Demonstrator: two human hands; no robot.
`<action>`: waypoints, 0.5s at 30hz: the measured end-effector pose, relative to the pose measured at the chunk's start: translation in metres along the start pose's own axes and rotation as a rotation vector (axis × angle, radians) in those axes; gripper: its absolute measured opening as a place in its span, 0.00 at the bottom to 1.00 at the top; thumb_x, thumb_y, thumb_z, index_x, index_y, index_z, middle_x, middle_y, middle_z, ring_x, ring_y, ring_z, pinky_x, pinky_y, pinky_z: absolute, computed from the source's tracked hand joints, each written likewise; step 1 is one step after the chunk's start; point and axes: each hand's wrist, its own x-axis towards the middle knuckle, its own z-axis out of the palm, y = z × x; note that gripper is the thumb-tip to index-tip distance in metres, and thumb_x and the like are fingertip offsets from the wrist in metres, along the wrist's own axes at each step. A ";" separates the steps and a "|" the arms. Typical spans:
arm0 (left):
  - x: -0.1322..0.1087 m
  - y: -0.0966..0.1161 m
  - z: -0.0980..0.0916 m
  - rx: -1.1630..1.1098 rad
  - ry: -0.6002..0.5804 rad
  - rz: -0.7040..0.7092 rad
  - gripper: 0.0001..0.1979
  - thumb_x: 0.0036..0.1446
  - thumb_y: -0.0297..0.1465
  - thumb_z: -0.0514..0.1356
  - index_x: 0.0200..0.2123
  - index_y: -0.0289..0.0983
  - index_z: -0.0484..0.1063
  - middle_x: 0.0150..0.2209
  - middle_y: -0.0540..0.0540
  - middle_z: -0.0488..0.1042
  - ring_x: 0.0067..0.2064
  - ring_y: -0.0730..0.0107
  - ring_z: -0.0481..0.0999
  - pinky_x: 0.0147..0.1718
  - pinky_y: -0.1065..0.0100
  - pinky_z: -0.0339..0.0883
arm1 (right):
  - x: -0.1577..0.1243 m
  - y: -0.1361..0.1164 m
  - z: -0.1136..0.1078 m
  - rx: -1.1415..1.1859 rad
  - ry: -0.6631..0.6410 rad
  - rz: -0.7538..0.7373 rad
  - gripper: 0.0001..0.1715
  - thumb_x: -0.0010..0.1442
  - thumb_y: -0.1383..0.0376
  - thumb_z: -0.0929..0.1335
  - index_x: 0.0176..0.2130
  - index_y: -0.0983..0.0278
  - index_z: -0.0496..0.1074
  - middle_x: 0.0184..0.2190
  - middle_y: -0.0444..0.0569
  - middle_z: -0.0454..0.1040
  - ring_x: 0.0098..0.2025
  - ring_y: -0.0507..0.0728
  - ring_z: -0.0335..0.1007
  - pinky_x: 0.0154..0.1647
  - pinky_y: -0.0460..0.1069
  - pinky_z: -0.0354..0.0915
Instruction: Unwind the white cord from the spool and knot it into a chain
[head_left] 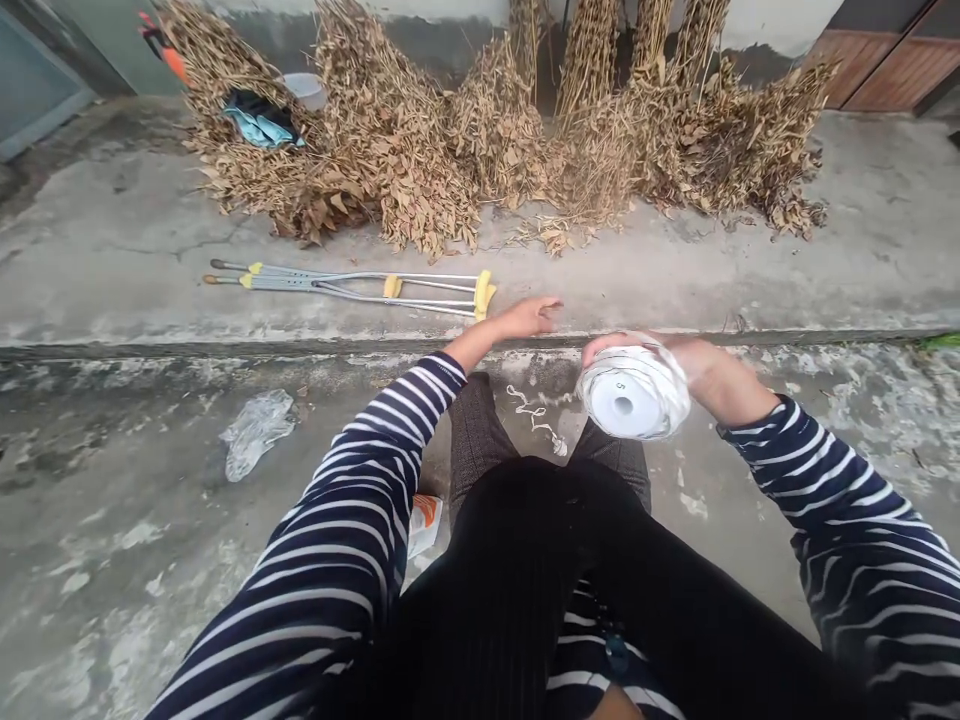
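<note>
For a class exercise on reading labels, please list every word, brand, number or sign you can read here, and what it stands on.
"5", small and turned, possibly an "S": on the face of the white spool in the right hand.
Partly hidden orange-and-white packet: any print is too small and blurred to read.
No other text is readable.

Concrete farmyard (120, 560) (dried plant bundles (397, 140))

White cord spool (636, 392), numbered end up, mid-air
</note>
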 end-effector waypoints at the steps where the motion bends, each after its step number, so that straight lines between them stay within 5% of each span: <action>1: -0.007 0.009 0.005 -0.111 -0.055 0.085 0.30 0.52 0.23 0.69 0.59 0.39 0.73 0.58 0.39 0.76 0.54 0.65 0.77 0.46 0.70 0.71 | 0.005 0.006 -0.004 0.062 -0.064 0.016 0.40 0.40 0.45 0.77 0.47 0.63 0.76 0.50 0.57 0.79 0.50 0.66 0.77 0.51 0.56 0.74; 5: -0.042 0.060 0.002 -0.277 -0.267 0.354 0.22 0.56 0.27 0.69 0.55 0.40 0.78 0.60 0.39 0.75 0.59 0.63 0.77 0.56 0.62 0.69 | 0.024 0.026 -0.024 0.111 -0.183 0.052 0.36 0.41 0.52 0.79 0.47 0.64 0.77 0.49 0.56 0.80 0.46 0.61 0.78 0.43 0.50 0.74; 8: -0.061 0.087 -0.005 -0.195 -0.261 0.387 0.12 0.56 0.29 0.70 0.45 0.38 0.82 0.53 0.42 0.80 0.57 0.63 0.78 0.61 0.60 0.65 | 0.032 0.032 -0.030 0.137 -0.210 0.055 0.32 0.43 0.56 0.79 0.46 0.65 0.78 0.47 0.55 0.80 0.44 0.58 0.78 0.40 0.48 0.73; 15: -0.082 0.100 -0.003 -0.112 -0.210 0.485 0.07 0.58 0.32 0.67 0.37 0.35 0.84 0.46 0.42 0.81 0.47 0.67 0.80 0.52 0.63 0.70 | 0.040 0.039 -0.028 0.163 -0.137 0.109 0.33 0.41 0.59 0.80 0.47 0.67 0.77 0.46 0.54 0.81 0.38 0.54 0.76 0.37 0.46 0.73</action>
